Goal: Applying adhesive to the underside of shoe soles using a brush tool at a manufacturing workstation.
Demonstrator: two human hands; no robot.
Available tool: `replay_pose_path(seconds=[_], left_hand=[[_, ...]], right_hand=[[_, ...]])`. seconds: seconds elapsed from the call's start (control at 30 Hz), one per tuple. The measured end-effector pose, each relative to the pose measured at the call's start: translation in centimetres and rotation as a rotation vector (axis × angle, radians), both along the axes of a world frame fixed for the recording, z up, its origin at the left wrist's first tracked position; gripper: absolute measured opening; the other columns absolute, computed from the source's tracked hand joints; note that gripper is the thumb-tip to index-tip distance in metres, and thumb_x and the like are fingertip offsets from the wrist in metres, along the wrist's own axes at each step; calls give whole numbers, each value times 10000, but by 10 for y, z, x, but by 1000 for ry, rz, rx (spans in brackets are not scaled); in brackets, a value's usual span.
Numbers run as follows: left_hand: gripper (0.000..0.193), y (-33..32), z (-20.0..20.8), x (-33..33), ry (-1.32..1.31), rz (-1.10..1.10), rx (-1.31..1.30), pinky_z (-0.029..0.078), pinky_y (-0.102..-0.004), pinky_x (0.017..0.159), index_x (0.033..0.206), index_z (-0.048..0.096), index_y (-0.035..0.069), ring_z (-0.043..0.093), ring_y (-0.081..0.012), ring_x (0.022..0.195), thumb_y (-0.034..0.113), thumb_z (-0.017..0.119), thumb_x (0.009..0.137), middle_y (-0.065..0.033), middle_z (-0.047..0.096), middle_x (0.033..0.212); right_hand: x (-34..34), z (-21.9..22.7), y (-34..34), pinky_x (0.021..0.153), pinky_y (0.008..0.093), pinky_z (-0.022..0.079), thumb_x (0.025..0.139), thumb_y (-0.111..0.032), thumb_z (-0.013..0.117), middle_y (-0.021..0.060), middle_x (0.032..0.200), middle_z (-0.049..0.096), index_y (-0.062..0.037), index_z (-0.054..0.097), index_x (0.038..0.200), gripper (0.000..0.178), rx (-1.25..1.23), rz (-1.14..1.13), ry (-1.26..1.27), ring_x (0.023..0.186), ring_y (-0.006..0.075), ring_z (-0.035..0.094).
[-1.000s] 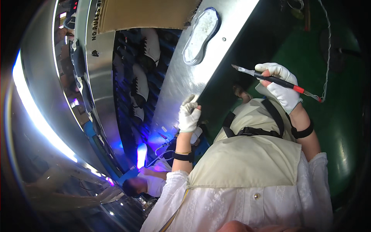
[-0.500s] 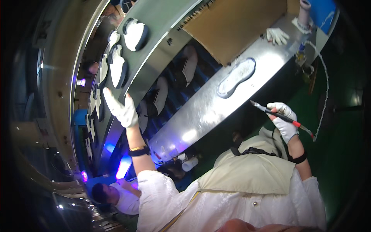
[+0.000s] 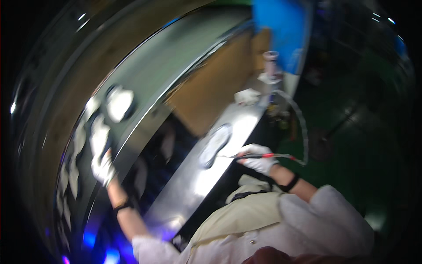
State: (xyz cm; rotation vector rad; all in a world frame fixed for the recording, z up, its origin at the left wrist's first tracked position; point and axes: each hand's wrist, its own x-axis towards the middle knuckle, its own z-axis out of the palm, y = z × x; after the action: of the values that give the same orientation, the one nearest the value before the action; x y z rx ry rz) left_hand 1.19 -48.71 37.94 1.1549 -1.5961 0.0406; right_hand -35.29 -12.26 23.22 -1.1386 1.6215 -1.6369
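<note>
My left hand [image 3: 103, 169], in a white glove with bare fingertips, is at the near end of a white shoe [image 3: 100, 134] on the green conveyor belt. Its thumb and fingers look closed round that end, though motion blurs them. My right hand [image 3: 259, 159], gloved alike, grips a pen-shaped tool [image 3: 259, 155] with a black and red handle and a cord at its back. The tool's thin tip points left over the metal bench, close to a pale shoe sole [image 3: 216, 145] with a dark rim. Whether they touch cannot be told.
Several more white shoes stand along the belt [image 3: 176, 53], one with a dark sole [image 3: 119, 104] just beyond. Brown cardboard [image 3: 215, 83] stands between belt and bench [image 3: 176, 189]. A crumpled white glove [image 3: 247, 97] and a pinkish spool [image 3: 271, 64] lie at the bench's far end.
The view has swung, blurring the picture. My left hand has gone from spread fingers beside the belt to the shoe's near end. My right hand has brought the pen-shaped tool over the bench.
</note>
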Motion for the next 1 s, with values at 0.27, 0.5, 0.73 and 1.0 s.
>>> replay_pose_path(seconds=[0.27,0.5,0.73,1.0], left_hand=[[498,115,46,31,56,-103,-287,447,-363,852,1195,560,38,554,-247,943,412,608,870,-120,589,1073],[585,181,17,-54,18,-363,-222,420,-408,878,1235,513,50,517,-288,995,473,591,838,-145,543,1128],[673,227,-41,-159,26,-775,185,394,-453,905,1275,465,63,481,-329,1046,535,573,807,-170,497,1183],[775,242,-102,-230,323,-1126,758,365,-505,936,1321,410,77,439,-376,1105,605,553,770,-199,445,1246]], right_hand=[[-18,15,32,787,255,510,772,-40,729,41,934,685,-51,679,931,168,-12,42,-202,882,119,643],[-22,2,11,847,267,509,755,29,740,51,978,681,-44,675,942,211,-104,167,-322,945,128,636],[-25,-2,11,830,291,519,731,-71,782,41,967,685,-77,682,945,236,-157,209,-240,911,138,645],[-31,7,7,710,247,520,753,-5,736,27,920,667,-53,643,931,207,22,281,-624,823,107,626]])
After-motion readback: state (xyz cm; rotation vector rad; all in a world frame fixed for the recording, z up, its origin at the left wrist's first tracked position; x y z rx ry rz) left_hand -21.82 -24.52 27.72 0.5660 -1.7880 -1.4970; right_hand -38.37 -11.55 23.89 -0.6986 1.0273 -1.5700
